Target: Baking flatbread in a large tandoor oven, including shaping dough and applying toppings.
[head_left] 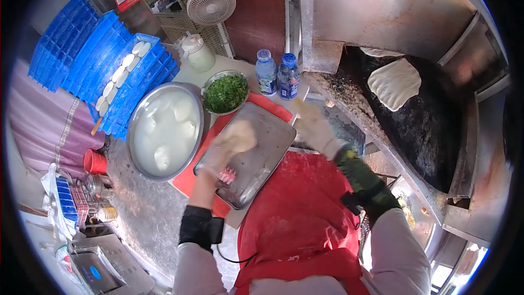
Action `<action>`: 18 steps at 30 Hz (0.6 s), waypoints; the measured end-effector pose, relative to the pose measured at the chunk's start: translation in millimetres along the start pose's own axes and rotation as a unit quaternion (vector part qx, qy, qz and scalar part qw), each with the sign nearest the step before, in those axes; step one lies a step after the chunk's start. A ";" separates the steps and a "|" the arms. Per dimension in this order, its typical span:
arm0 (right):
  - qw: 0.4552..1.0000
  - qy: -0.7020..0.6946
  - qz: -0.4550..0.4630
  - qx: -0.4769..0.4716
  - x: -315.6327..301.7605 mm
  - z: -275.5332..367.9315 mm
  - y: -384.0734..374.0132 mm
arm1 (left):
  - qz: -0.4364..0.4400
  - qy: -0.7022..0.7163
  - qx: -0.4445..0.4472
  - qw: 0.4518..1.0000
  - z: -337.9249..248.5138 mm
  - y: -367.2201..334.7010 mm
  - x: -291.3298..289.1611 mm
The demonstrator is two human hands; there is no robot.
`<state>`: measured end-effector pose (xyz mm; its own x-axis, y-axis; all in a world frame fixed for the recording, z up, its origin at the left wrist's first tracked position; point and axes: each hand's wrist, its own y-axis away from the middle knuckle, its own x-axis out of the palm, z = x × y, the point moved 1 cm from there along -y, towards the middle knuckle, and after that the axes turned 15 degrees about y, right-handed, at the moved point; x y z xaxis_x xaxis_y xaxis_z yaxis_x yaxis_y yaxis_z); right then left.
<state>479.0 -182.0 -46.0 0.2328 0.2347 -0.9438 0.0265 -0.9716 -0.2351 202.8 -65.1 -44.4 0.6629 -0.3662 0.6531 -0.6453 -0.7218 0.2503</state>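
My left hand [232, 139] is over the left part of a shallow metal tray [262, 153], smeared by motion. Whether its fingers hold anything cannot be made out. A small pink and white lump [227, 175] shows beside its wrist, at the tray's near left. Just beyond the tray's right edge is my right hand [318, 128], also blurred, its fingers pointing toward the bottles; its grip is unclear. The tray lies tilted on a red board or mat [192, 177]. Both hands look pale, perhaps gloved.
Left of the tray stands a big metal basin [201, 131] of whitish liquid with pale dough pieces. Behind are a bowl of chopped greens [225, 93], two blue-labelled bottles [288, 76] and a white jug [198, 54]. Flatbread [396, 84] lies on a black griddle [420, 136]. Blue crates [112, 65] hold dough pieces.
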 end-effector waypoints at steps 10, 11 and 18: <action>0.976 -0.215 -0.021 -0.025 53.1 100.8 -19.1 | -0.118 -0.505 0.113 0.848 60.2 -52.3 16.4; 0.971 -0.215 -0.099 -0.021 41.6 119.4 -41.1 | -0.113 -0.591 0.200 0.773 56.8 -58.4 -40.1; 0.951 -0.189 0.141 0.200 51.5 133.5 -94.0 | -0.024 -0.612 0.120 0.781 48.1 -70.8 -80.8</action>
<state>358.7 -74.5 -103.5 -0.1915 0.0329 -0.9809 -0.3740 -0.9265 0.0419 213.2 -12.7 -149.3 0.6449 -0.5174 -0.5624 -0.6165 -0.7872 0.0172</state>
